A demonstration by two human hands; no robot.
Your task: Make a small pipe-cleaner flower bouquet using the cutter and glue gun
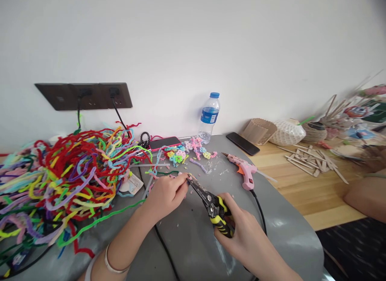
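My right hand (pixel 238 228) is wrapped round the black and yellow handles of wire-stripping pliers (pixel 212 206). Their dark jaws point up and left, and the tip meets the fingertips of my left hand (pixel 169 192). That hand is pinched closed on a short piece of pipe cleaner, mostly hidden by the fingers; a bit of pink fuzz shows beside them. Just beyond lie small twisted pipe-cleaner shapes (pixel 177 155) in pink, yellow and blue. A loose lilac pipe cleaner (pixel 198 166) rests near the pliers' tip.
A big tangle of coloured pipe cleaners (pixel 75 168) covers the left side. A pink glue gun (pixel 245 172) with a black cord lies right. Behind stand a water bottle (pixel 208 120) and a dark phone (pixel 243 143). Wooden sticks (pixel 313 160) and another person's arm (pixel 366 196) are farther right.
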